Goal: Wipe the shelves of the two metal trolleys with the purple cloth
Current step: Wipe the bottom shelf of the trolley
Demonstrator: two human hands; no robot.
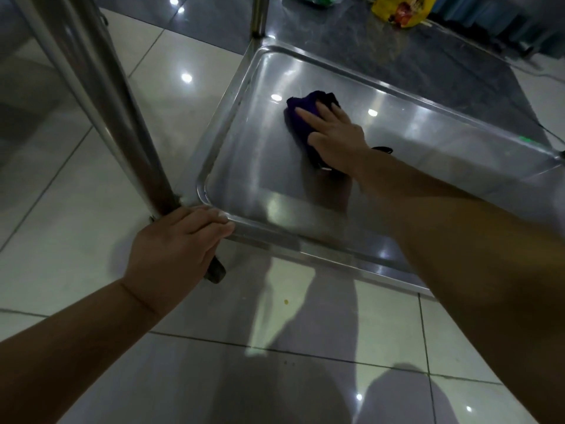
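Lower shelf (214, 166) of a stainless-steel trolley: shallow rect. tray with rounded corners and a raised rolled rim, mirror-bright w/ spots of reflected ceiling light. The purple cloth (301, 117), dark, bunched and soft-looking, lies near the shelf's middle. The right hand (336, 139) lies flat on it, fingers straight & spread toward 10 o'clock, pressing it to the metal. The left hand (177, 243) grips the shelf's 7 o'clock corner, fingers curled over the rim by the round steel post (122, 117); a dark caster (215, 270) shows under it. A small dark item (382, 149) at the wrist's 3 o'clock is poss. more cloth, too dim to tell. Glossy pale floor tiles (76, 240); yellow bag (403, 9) at 1 o'clock.
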